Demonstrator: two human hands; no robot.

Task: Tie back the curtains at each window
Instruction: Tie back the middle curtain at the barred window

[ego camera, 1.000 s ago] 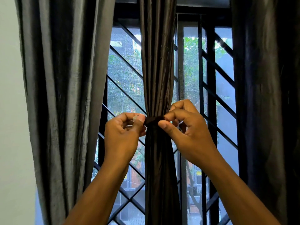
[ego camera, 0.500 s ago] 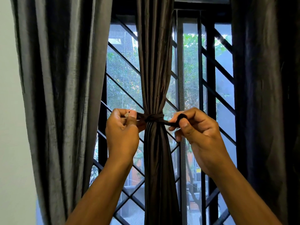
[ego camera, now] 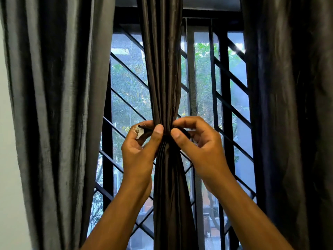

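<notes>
The left hand (ego camera: 138, 152) sits just left of the middle of the frame, with its fingers curled and its thumb pressed on the dark tie band (ego camera: 166, 137); it pinches one end of the band, and a small white tag (ego camera: 139, 131) sticks out by its fingers; the right hand (ego camera: 200, 150) is just right of the middle, fingers curled too, and it pinches the other end of the band between thumb and finger; both thumbs are close together at the front of the middle curtain (ego camera: 162, 78), which hangs down the centre of the frame and is squeezed thin where the band goes round it; I think the band is wrapped but not yet fixed, because both hands hold its ends, so this curtain looks nearly done but not finished; the left curtain (ego camera: 54, 105) fills the left side and hangs loose with no band that I can see; the right curtain (ego camera: 292, 105) fills the right side and also hangs loose, so those two look left to do; behind them is the window grille (ego camera: 228, 105) with slanted black bars, and green trees outside; counting up: two hands, three curtains, one tie band, one white tag, one window in view.
</notes>
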